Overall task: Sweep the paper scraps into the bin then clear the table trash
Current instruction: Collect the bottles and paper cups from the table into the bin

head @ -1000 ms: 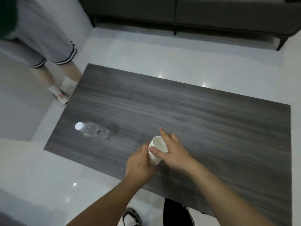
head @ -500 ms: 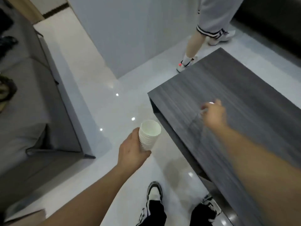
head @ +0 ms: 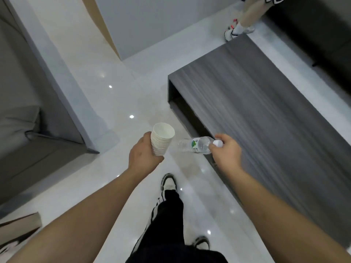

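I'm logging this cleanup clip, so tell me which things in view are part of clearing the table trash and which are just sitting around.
Part of the job:
- stack of paper cups, gripped by the left hand
- plastic water bottle, held at its cap end by the right hand
- dark wood-grain table

Just around:
- grey sofa
- dark sofa
- cardboard box on the floor
- another person's legs

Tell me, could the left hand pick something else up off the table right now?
Probably not. The left hand grips a stack of paper cups and is out over the floor, beside the table, so it is occupied.
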The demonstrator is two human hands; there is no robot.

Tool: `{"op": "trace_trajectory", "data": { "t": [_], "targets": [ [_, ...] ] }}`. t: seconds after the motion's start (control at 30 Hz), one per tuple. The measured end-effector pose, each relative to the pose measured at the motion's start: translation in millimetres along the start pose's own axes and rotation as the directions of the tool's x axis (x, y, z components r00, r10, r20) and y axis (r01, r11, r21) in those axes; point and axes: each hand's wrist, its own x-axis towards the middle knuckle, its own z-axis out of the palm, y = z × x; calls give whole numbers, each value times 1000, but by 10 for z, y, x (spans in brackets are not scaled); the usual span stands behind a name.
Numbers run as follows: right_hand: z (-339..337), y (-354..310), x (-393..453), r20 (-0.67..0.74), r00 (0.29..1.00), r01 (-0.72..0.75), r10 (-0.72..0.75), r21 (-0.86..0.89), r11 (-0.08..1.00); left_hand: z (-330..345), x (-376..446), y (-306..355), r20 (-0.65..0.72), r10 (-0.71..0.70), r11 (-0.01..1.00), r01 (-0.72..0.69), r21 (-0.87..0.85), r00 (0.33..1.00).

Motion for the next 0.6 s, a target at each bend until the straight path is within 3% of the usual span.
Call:
{"op": "trace_trajectory", "data": {
  "t": [0.17, 0.27, 0.4, 0.6],
  "targets": [
    [-690, 393, -628, -137, 990, -32, 31, -9, 999, 187, -430, 581, 62, 191, 981, -192, 14, 980],
    [-1201, 883, -1221, -262, 961, -78, 91, 59, 995, 472, -876, 1089, 127, 356, 932, -361, 17, 926],
    [-1858, 1923, -2426, -458, 845, -186, 277, 233, 954, 1055, -1884, 1767, 240, 609, 782, -622, -24, 756],
    [-2420, 3591, -4572, -583, 517, -283, 627, 575, 767, 2163, -4092, 2449, 537, 733, 584, -791, -181, 418]
  ]
}}
